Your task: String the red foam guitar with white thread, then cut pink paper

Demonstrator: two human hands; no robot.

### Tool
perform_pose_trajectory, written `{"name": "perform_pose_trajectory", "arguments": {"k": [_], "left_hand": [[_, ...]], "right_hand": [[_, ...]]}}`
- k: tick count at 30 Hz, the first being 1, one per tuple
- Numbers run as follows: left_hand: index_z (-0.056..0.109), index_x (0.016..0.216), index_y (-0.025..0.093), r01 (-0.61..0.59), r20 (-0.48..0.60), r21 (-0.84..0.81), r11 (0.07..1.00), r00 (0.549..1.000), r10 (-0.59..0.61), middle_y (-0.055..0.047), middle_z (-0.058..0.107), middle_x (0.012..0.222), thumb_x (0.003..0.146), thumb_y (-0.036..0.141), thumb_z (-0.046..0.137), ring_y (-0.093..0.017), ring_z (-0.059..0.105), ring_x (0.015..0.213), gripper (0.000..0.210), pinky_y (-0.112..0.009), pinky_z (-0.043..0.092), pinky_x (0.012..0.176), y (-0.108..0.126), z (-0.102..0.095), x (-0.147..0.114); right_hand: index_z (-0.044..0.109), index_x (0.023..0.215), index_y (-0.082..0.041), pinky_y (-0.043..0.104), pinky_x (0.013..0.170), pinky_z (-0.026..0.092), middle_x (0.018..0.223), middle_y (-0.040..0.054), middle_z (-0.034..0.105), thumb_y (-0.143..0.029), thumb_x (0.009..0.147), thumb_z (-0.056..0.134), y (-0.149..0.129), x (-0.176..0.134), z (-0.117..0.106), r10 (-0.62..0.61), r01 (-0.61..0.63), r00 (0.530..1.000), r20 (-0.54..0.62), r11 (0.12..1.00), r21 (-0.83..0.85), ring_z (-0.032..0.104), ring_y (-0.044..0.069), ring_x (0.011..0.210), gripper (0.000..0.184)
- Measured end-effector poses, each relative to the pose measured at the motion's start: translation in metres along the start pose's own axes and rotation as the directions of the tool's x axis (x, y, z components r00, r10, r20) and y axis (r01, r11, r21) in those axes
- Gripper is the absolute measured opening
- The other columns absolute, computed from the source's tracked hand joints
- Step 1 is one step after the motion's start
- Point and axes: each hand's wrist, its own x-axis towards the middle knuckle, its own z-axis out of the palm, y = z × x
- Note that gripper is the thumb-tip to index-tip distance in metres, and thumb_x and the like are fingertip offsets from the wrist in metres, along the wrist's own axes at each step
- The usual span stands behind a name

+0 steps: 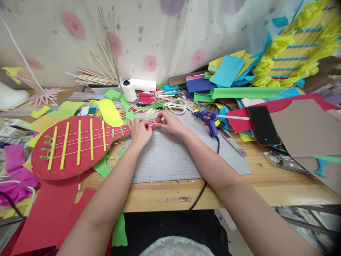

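A red toy guitar [71, 142] with yellow bars, green pegs and white strings lies at the left, its neck reaching over the grey cutting mat [170, 160]. My left hand [140, 131] is closed over the neck, thumb and forefinger close together near its end. At the neck's tip, my right hand [170, 122] pinches with bent fingers beside small green strips, seemingly on a thin white string. The fingertips partly hide that spot. One loose string runs below the neck towards my right wrist.
A purple glue gun [210, 119] with a glue stick lies right of my hands, beside a metal ruler [231, 142]. White-handled scissors [177, 106] lie behind. Further right are a black phone [263, 125] and cardboard [311, 124]. Red sheets [48, 209] lie front left.
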Motion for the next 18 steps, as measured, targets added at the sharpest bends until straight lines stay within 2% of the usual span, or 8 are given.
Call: {"name": "perform_pose_trajectory", "arguments": {"k": [6, 9, 11, 13, 15, 18], "left_hand": [[0.064, 0.073, 0.022, -0.009, 0.001, 0.001, 1.000, 1.000, 0.009, -0.008, 0.062, 0.100, 0.075, 0.026, 0.058, -0.028, 0.050, 0.113, 0.007, -0.051, 0.015, 0.113, -0.001, 0.000, 0.000], [0.065, 0.075, 0.022, -0.014, -0.009, 0.002, 1.000, 1.000, 0.014, -0.008, 0.061, 0.100, 0.072, 0.026, 0.061, -0.028, 0.050, 0.113, 0.006, -0.050, 0.015, 0.114, 0.000, 0.000, -0.001], [0.066, 0.077, 0.022, -0.018, -0.008, 0.008, 1.000, 1.000, 0.018, -0.008, 0.061, 0.100, 0.071, 0.025, 0.061, -0.028, 0.050, 0.113, 0.008, -0.050, 0.015, 0.114, 0.000, -0.001, -0.002], [0.066, 0.077, 0.022, -0.023, -0.010, 0.012, 1.000, 1.000, 0.023, -0.008, 0.062, 0.100, 0.072, 0.027, 0.061, -0.028, 0.050, 0.113, 0.008, -0.050, 0.016, 0.114, 0.000, 0.000, -0.002], [0.066, 0.077, 0.022, -0.026, -0.019, 0.013, 1.000, 0.999, 0.026, -0.008, 0.062, 0.099, 0.076, 0.029, 0.059, -0.028, 0.050, 0.112, 0.010, -0.050, 0.017, 0.113, -0.001, 0.001, -0.001], [0.065, 0.077, 0.022, -0.031, -0.025, 0.014, 0.999, 0.999, 0.031, -0.008, 0.062, 0.098, 0.081, 0.030, 0.055, -0.028, 0.051, 0.109, 0.013, -0.050, 0.020, 0.111, -0.004, 0.003, 0.001]], "right_hand": [[0.056, 0.074, -0.016, 0.029, 0.075, 0.041, 0.091, 0.0043, 0.052, -0.024, 0.080, 0.056, -0.003, 0.002, 0.001, -0.014, 0.010, 0.999, 0.037, 0.995, 0.104, 0.050, 0.013, 0.077, 0.009], [0.054, 0.072, -0.017, 0.028, 0.071, 0.041, 0.083, 0.0020, 0.054, -0.022, 0.077, 0.055, -0.007, 0.003, -0.001, 0.032, -0.028, 0.999, -0.012, 0.969, 0.246, 0.049, 0.012, 0.071, 0.007], [0.052, 0.070, -0.018, 0.026, 0.064, 0.041, 0.077, 0.0002, 0.056, -0.022, 0.075, 0.056, -0.010, 0.003, -0.003, 0.095, -0.085, 0.995, -0.005, 0.912, 0.400, 0.047, 0.011, 0.065, 0.007], [0.047, 0.067, -0.018, 0.023, 0.056, 0.038, 0.076, -0.0005, 0.060, -0.020, 0.072, 0.056, -0.011, 0.002, -0.005, 0.179, -0.172, 0.983, 0.046, 0.795, 0.581, 0.045, 0.008, 0.058, 0.010], [0.041, 0.064, -0.019, 0.020, 0.049, 0.034, 0.077, -0.0002, 0.063, -0.017, 0.070, 0.054, -0.010, 0.002, -0.005, 0.278, -0.266, 0.954, 0.109, 0.622, 0.737, 0.044, 0.006, 0.053, 0.015], [0.036, 0.065, -0.020, 0.018, 0.044, 0.034, 0.071, 0.0004, 0.064, -0.014, 0.069, 0.052, -0.005, 0.003, -0.003, 0.420, -0.356, 0.888, 0.185, 0.377, 0.855, 0.049, 0.007, 0.051, 0.018]]}}
